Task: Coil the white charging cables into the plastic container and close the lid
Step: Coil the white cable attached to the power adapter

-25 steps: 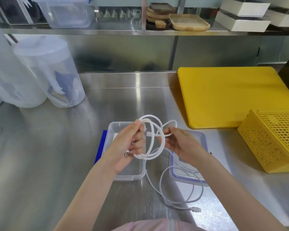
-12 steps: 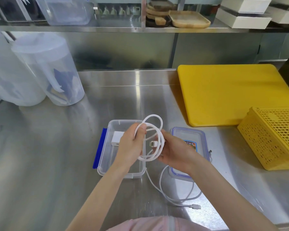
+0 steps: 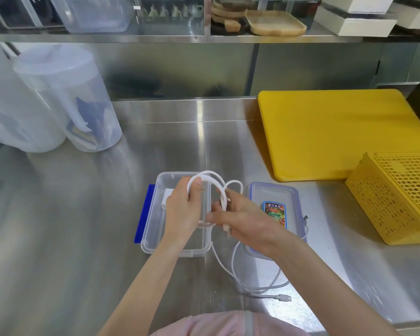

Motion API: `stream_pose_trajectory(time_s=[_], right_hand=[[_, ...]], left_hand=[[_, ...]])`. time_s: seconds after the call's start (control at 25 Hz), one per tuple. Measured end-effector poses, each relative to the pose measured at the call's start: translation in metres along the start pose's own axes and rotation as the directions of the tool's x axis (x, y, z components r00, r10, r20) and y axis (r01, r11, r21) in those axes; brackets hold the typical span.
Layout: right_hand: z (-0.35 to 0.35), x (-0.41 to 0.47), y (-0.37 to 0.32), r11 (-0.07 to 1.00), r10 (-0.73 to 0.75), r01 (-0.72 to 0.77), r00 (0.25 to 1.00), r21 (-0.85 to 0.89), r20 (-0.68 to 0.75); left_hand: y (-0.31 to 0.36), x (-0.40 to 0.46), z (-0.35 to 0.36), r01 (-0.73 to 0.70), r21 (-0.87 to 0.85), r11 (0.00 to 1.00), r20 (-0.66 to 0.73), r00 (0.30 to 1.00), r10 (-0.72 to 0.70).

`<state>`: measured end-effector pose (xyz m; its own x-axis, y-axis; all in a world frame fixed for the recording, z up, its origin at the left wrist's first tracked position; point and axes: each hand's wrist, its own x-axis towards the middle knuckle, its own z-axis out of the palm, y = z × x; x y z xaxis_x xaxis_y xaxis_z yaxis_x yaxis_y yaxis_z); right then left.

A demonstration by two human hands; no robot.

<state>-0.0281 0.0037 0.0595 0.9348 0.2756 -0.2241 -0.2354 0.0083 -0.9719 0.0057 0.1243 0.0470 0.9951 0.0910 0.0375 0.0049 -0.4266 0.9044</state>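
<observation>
My left hand (image 3: 183, 209) grips a coil of white charging cable (image 3: 214, 177) above the clear plastic container (image 3: 153, 229), which holds a white charger block (image 3: 166, 201). My right hand (image 3: 243, 220) pinches the same coil on its right side. A loose stretch of white cable (image 3: 233, 265) trails down onto the steel table and ends in a plug (image 3: 284, 297) near the front edge. The clear lid (image 3: 291, 197) with a blue seal and a colourful sticker lies flat just right of the container.
A yellow cutting board (image 3: 337, 132) and a yellow perforated basket (image 3: 398, 197) fill the right side. Two tall translucent jugs (image 3: 66, 98) stand at the back left. A blue strip (image 3: 143, 214) lies along the container's left wall. A shelf above holds wooden trays.
The coil has sunk lower over the container, and my right hand has shifted left onto the coil's right side. The lid's sticker is now uncovered.
</observation>
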Motion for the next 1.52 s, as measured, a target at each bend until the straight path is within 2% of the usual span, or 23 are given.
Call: stream_pose_trajectory(time_s=[0.12,0.24,0.32,0.44,0.56,0.64,0.72,0.8,0.88,1.04,1.16,1.28,1.32,1.4,1.52], right_hand=[[-0.003,0.003,0.006,0.998,0.015,-0.019,0.998,-0.068,-0.061],[-0.009,0.005,0.01,0.966,0.007,-0.039,0.992,-0.255,-0.126],[-0.014,0.005,0.012,0.957,-0.025,-0.025,0.986,-0.29,-0.167],[-0.03,0.0,0.013,0.996,-0.007,-0.012,0.979,-0.092,-0.205],[-0.046,-0.014,0.008,0.971,-0.088,0.114,0.988,0.21,-0.13],[-0.058,-0.023,-0.002,0.894,-0.151,0.206,0.975,0.398,-0.164],[-0.076,-0.028,-0.014,0.745,-0.194,0.338,0.935,0.575,-0.297],[-0.093,-0.029,-0.022,0.624,-0.174,0.452,0.876,0.638,-0.45],[-0.102,-0.024,-0.021,0.663,-0.102,0.445,0.851,0.602,-0.516],[-0.094,-0.004,0.003,0.864,0.021,0.229,0.873,0.448,-0.487],[-0.085,0.004,0.019,0.972,0.081,0.035,0.877,0.23,-0.473],[-0.072,0.005,0.027,0.998,0.057,-0.066,0.928,-0.013,-0.369],[-0.065,0.005,0.028,0.998,0.052,-0.061,0.954,-0.023,-0.296],[-0.048,0.005,0.029,0.997,0.056,-0.042,0.978,0.072,-0.2],[-0.023,0.011,0.027,0.97,0.081,-0.026,0.973,0.243,-0.217]], left_hand=[[-0.001,0.002,-0.006,0.018,-0.027,0.999,-0.008,1.0,-0.018],[-0.003,0.007,-0.014,0.086,-0.163,0.983,0.104,0.992,-0.069],[-0.006,0.01,-0.02,0.105,-0.178,0.978,0.143,0.987,-0.08],[-0.013,0.015,-0.024,0.164,-0.254,0.953,0.161,0.979,-0.125],[-0.021,0.027,-0.028,0.298,-0.526,0.796,0.183,0.954,-0.236],[-0.029,0.037,-0.034,0.344,-0.625,0.701,0.168,0.936,-0.309],[-0.039,0.046,-0.043,0.371,-0.685,0.627,0.141,0.912,-0.385],[-0.05,0.051,-0.05,0.398,-0.678,0.618,0.132,0.893,-0.43],[-0.056,0.051,-0.049,0.418,-0.62,0.664,0.159,0.896,-0.415],[-0.052,0.048,-0.042,0.388,-0.647,0.656,0.207,0.918,-0.339],[-0.048,0.048,-0.042,0.395,-0.735,0.551,0.255,0.914,-0.315],[-0.042,0.045,-0.036,0.424,-0.833,0.356,0.323,0.894,-0.309],[-0.039,0.044,-0.033,0.419,-0.857,0.299,0.331,0.893,-0.304],[-0.033,0.042,-0.027,0.397,-0.893,0.211,0.332,0.899,-0.286],[-0.023,0.035,-0.018,0.396,-0.91,0.122,0.362,0.904,-0.228]])
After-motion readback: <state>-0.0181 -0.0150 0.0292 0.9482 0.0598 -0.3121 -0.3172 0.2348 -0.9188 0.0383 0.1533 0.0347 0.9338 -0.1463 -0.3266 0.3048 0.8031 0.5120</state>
